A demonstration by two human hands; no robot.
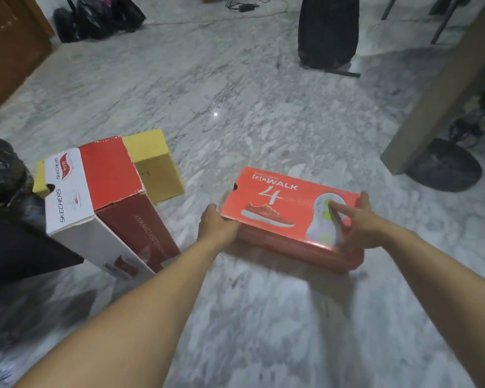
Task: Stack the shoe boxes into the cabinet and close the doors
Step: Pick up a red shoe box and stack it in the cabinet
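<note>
Grip: your left hand grips the near-left corner of the orange shoe box, thumb over the lid edge and fingers curled against the side; your right hand grips the right end, thumb on the far edge and a finger stretched across the lid.
Orange box writing: "SKECHERS GO WALK" and a large "4", with a printed red shoe and a white sole with green spots.
Orange box place: it lies flat on the grey marble floor, between your two hands and straight ahead of you.
Red and white box: to your left, well apart from the orange one, tilted; "SKECHERS" is printed twice on its white end, and the dark red side carries blurred writing ending in "COMPANY".
Yellow box: under and behind the red and white box, touching it; a faint mark on its side is unreadable.
</note>
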